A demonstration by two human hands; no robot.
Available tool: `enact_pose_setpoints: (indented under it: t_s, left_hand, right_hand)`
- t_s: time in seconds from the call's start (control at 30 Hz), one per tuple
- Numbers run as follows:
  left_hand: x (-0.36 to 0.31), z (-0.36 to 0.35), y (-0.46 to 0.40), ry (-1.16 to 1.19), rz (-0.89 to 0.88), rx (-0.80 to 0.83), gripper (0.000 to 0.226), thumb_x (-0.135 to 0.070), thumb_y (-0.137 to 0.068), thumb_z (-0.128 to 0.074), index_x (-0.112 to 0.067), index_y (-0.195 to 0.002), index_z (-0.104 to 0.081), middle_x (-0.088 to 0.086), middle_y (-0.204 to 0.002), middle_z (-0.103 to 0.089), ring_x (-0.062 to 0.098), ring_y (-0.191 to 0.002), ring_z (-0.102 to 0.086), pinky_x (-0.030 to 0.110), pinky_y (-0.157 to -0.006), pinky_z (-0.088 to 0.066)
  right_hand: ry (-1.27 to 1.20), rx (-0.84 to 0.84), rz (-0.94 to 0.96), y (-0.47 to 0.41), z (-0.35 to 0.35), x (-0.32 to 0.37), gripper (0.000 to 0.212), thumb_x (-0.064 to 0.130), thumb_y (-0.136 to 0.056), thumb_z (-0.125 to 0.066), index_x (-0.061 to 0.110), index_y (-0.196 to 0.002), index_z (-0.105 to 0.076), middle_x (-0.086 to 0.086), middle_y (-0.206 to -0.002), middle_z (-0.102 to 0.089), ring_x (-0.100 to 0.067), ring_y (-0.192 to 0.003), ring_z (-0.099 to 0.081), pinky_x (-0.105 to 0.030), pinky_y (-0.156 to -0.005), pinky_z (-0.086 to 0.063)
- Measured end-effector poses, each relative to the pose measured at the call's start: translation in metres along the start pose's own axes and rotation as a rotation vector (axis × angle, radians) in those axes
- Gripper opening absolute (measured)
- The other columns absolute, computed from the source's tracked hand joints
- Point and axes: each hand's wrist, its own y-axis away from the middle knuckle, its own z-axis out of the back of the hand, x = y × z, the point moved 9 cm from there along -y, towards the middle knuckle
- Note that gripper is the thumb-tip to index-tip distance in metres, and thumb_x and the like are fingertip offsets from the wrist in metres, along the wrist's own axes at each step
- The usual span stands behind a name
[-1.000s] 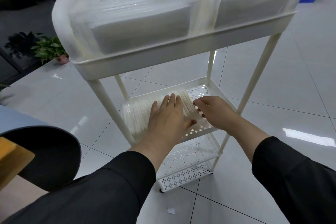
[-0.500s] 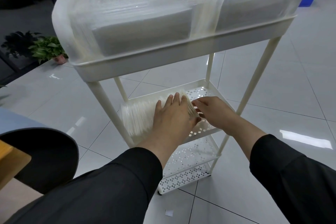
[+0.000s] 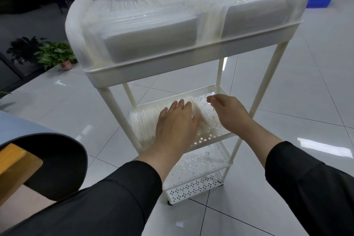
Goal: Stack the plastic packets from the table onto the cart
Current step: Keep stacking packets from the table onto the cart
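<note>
Left hand lies flat, fingers straight, on the packets on the cart middle shelf. Right hand, at its 3 o'clock, hovers loosely curled, holding nothing. Hands apart.

Packets fill the cart's top tray, more packets lie on the middle shelf's left, under the left hand.

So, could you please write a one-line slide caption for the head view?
Left hand flat on packets on the cart's middle shelf; right hand lifted beside them.
</note>
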Motion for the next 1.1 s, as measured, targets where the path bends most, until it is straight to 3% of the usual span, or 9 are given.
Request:
enact_pose_setpoints:
  t_s: [0.2,0.3,0.47,0.6,0.67,0.8,0.87,1.0,1.1]
  left_hand:
    - [-0.016,0.040,0.029,0.121,0.043,0.038,0.042,-0.035,-0.109,-0.036,-0.019,-0.145,-0.047,0.000,-0.152,-0.048,0.020,-0.139,-0.043,0.035,-0.110,-0.035]
    - [-0.022,0.068,0.061,0.158,0.063,0.029,0.037,-0.034,-0.107,-0.036,-0.024,-0.139,-0.050,-0.002,-0.130,-0.063,0.022,-0.113,-0.059,0.036,-0.091,-0.048]
    - [-0.004,0.151,0.151,0.119,0.027,-0.140,0.032,-0.033,-0.106,-0.037,-0.024,-0.128,-0.057,-0.004,-0.112,-0.070,0.022,-0.098,-0.063,0.037,-0.080,-0.051]
    - [0.053,0.240,0.254,0.071,0.048,-0.375,0.033,-0.036,-0.102,-0.037,-0.024,-0.115,-0.066,-0.007,-0.095,-0.072,0.016,-0.080,-0.065,0.040,-0.067,-0.057]
    - [0.107,0.284,0.310,0.024,0.168,-0.476,0.038,-0.040,-0.099,-0.036,-0.029,-0.114,-0.068,-0.010,-0.098,-0.073,0.017,-0.079,-0.066,0.039,-0.066,-0.056]
    - [0.244,0.364,0.446,-0.086,0.502,-0.605,0.039,-0.043,-0.102,-0.040,-0.032,-0.132,-0.062,-0.011,-0.127,-0.068,0.017,-0.109,-0.066,0.039,-0.089,-0.054]
    - [0.307,0.396,0.528,-0.128,0.669,-0.659,0.036,-0.039,-0.103,-0.045,-0.029,-0.134,-0.061,-0.009,-0.130,-0.067,0.018,-0.115,-0.063,0.038,-0.095,-0.050]
    - [0.406,0.425,0.681,-0.180,1.019,-0.634,0.037,-0.039,-0.103,-0.046,-0.030,-0.137,-0.056,-0.005,-0.133,-0.063,0.021,-0.122,-0.057,0.037,-0.097,-0.047]
    - [0.465,0.429,0.770,-0.118,1.250,-0.630,0.040,-0.045,-0.102,-0.048,-0.032,-0.140,-0.053,-0.005,-0.139,-0.059,0.022,-0.125,-0.055,0.036,-0.098,-0.047]
  right_hand:
    - [0.007,-0.029,0.118,0.036,0.017,0.036,0.034,0.036,-0.107,-0.039,0.025,-0.121,-0.068,0.011,-0.107,-0.072,-0.010,-0.103,-0.064,-0.033,-0.096,-0.049]
    - [-0.053,-0.021,0.173,0.071,0.022,0.061,0.031,0.040,-0.105,-0.040,0.035,-0.113,-0.069,0.025,-0.103,-0.069,0.000,-0.106,-0.063,-0.032,-0.097,-0.050]
    - [-0.134,-0.027,0.403,0.154,0.029,0.146,0.023,0.030,-0.102,-0.050,0.031,-0.096,-0.073,0.020,-0.089,-0.072,-0.004,-0.089,-0.069,-0.028,-0.081,-0.057]
    - [-0.150,0.060,0.629,0.228,0.004,0.259,0.024,0.043,-0.094,-0.047,0.038,-0.090,-0.069,0.023,-0.087,-0.071,-0.003,-0.083,-0.070,-0.019,-0.071,-0.055]
    - [-0.137,0.144,0.741,0.261,-0.029,0.323,0.029,0.049,-0.092,-0.045,0.037,-0.093,-0.071,0.023,-0.091,-0.071,-0.005,-0.087,-0.070,-0.024,-0.072,-0.055]
    - [-0.135,0.384,0.937,0.338,-0.136,0.451,0.039,0.061,-0.085,-0.042,0.040,-0.102,-0.070,0.032,-0.104,-0.067,0.006,-0.101,-0.063,-0.012,-0.082,-0.048]
    - [-0.083,0.522,1.026,0.382,-0.204,0.508,0.043,0.067,-0.083,-0.041,0.046,-0.110,-0.066,0.034,-0.111,-0.062,0.006,-0.106,-0.060,-0.016,-0.088,-0.048]
    - [0.105,0.716,1.156,0.467,-0.332,0.591,0.028,0.054,-0.094,-0.052,0.047,-0.120,-0.057,0.030,-0.120,-0.050,0.000,-0.116,-0.052,-0.024,-0.098,-0.040]
    - [0.205,0.806,1.222,0.516,-0.410,0.628,0.043,0.057,-0.093,-0.057,0.041,-0.133,-0.052,0.022,-0.135,-0.048,-0.006,-0.130,-0.047,-0.026,-0.105,-0.037]
